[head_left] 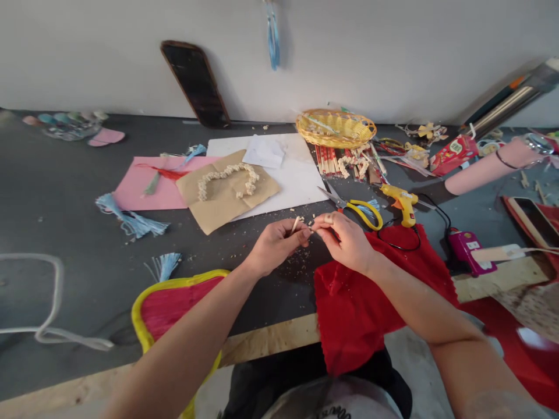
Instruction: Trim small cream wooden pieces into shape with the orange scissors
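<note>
Pale, slim, perhaps wooden stick [296,224]

- Ahead of you, a dark-screened smartphone [195,84] leans against the wall [109,52].
- To your right, a pink bottle [493,166] is just beside a red drink carton [454,156] with a straw [472,130].
- On the desk [96,256] to your left lies a bent white tube [57,291].

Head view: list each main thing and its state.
Left hand: holding a pale stick
Right hand: pinched, contents unclear
Scissors: blades apart
Propped phone: screen dark
Red cloth: rumpled
Brown paper: spread, creased
Pink bottle: lid on
Glue gun: on or off, unclear
</note>
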### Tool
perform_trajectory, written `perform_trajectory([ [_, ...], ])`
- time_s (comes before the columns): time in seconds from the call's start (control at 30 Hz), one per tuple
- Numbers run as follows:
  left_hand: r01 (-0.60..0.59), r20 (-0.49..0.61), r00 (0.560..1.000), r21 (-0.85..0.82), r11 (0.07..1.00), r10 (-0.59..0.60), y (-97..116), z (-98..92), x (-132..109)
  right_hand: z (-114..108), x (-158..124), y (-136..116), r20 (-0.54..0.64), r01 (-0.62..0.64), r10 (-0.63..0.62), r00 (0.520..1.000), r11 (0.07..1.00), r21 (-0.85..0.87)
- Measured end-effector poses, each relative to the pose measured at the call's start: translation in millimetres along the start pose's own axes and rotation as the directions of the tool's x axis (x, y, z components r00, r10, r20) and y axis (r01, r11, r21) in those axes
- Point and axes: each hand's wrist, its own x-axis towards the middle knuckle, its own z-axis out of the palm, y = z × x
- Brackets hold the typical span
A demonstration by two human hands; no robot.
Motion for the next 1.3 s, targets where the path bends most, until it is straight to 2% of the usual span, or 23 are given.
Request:
perform_trajectory([
  [0.13, 0.032, -0.006, 0.999, -0.11, 0.993, -0.033, 1.4, -0.2, -0.7, -3.7, 2.4, -0.8, -0.056, -0.026, 0.024, 0.998, 0.999, -0.027],
  [0.3, 0.034, 0.041, 0.999, -0.132, 0.991, -0.029, -1.1, -0.1, -0.7, -1.8, 3.2, -1.8, -0.022, -0.01, 0.009, 1.0, 1.0, -0.019],
  [0.4, 0.029, 0.068, 0.997, -0.149, 0.988, -0.019, -1.9, 0.6, -1.1, -0.8, 3.8, -1.9, -0.032, -0.045, 0.046, 0.998, 0.999, 0.002],
  [0.6, 0.13, 0.135, 0.987, -0.371, 0.919, -0.085, 1.7, 1.7, -1.6, -1.4, 4.6, -0.3, -0.104, -0.117, 0.122, 0.987, 0.992, 0.055],
  [0.9, 0.082, 0.142, 0.989, -0.273, 0.958, -0.044, -3.6, 5.7, -2.4, 2.3, 2.4, -0.5, -0.078, -0.178, 0.187, 0.979, 0.978, 0.113],
  [1.3, 0.095, 0.169, 0.984, -0.267, 0.959, -0.051, -6.1, 3.7, -2.6, 2.8, 0.3, 1.8, -0.016, -0.19, 0.196, 0.98, 0.966, 0.175],
])
